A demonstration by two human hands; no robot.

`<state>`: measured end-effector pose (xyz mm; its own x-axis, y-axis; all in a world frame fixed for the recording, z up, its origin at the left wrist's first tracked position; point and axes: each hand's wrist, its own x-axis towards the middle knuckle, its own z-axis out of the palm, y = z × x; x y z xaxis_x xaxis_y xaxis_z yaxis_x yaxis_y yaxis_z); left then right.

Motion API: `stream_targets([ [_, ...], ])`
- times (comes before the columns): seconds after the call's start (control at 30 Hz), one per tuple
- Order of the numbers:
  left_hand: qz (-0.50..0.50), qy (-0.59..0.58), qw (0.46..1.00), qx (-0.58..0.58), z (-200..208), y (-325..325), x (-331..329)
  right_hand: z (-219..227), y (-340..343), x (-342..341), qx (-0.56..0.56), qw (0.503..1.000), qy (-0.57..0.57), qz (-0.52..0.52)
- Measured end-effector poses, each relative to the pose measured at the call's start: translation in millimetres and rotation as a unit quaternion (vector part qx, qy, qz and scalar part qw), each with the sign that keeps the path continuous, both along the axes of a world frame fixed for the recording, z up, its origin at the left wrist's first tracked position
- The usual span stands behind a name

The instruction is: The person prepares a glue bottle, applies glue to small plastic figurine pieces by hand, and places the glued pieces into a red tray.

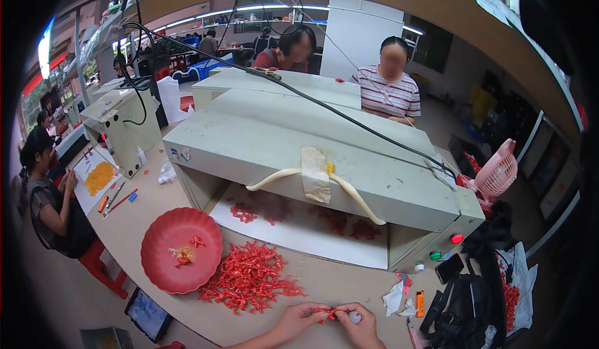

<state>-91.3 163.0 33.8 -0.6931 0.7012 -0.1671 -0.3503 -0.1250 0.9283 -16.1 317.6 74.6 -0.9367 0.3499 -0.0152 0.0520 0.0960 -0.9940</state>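
Observation:
Near the front edge of the table, my left hand [299,321] pinches a small red many-armed plastic piece [326,314] from its left side. The fingertips of my right hand [360,328] close on the same piece from the right. A small whitish rounded thing [355,317] shows at my right hand; its kind I cannot make out. Just beyond my left hand lies a heap of similar red pieces [246,280]. To the heap's left, a red scalloped bowl [156,249] holds a few red pieces and a little pile of thin yellowish bits.
A long pale metal box [299,130], open at the front, spans the table; red pieces lie on white sheet inside. At right are a green button [436,256], an orange lighter [420,303], a black bag [458,311] and a pink fan [496,173]. Co-workers sit beyond and at left.

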Motion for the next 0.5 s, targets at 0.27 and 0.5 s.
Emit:
stream_targets([
  [0.27,0.008,0.002,1.000,-0.009,6.4,2.3,4.8,-5.4,3.1,2.0,0.013,1.000,0.001,0.001],
  [0.5,0.024,0.005,1.000,-0.017,2.5,0.9,9.3,-8.5,2.2,4.7,0.016,1.000,-0.010,0.014],
])
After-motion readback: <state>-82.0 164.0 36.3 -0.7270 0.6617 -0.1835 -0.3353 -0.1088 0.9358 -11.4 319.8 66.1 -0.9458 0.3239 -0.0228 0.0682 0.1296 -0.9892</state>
